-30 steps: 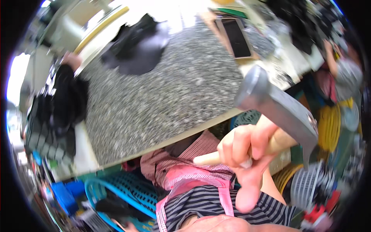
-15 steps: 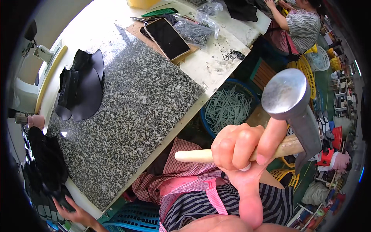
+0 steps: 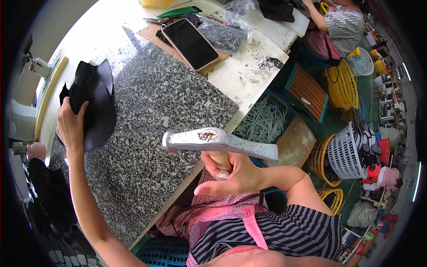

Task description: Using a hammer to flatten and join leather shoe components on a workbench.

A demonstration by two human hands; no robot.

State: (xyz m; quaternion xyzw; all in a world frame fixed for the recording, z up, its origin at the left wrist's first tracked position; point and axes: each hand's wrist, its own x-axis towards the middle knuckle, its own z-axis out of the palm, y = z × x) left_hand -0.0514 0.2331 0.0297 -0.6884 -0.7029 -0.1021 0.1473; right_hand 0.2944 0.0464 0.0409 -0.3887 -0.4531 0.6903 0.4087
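Black leather pieces (image 3: 91,107) lie stacked at the far left of the granite slab (image 3: 151,133). The left hand (image 3: 70,127) now rests on their near edge, fingers curled over it; half a second ago this hand was off the slab, low at the left. Whether it pinches one piece or only presses the stack, I cannot tell from this angle.

Centre: the hammer (image 3: 218,141) is held level above the slab's near edge, head sideways. It has swung down from its raised, upright pose. The right hand (image 3: 231,171) grips the wooden handle just under the head, fingers closed round it.

Judgement: a piece is being fetched for pounding. A phone (image 3: 190,43) lies beyond the slab.
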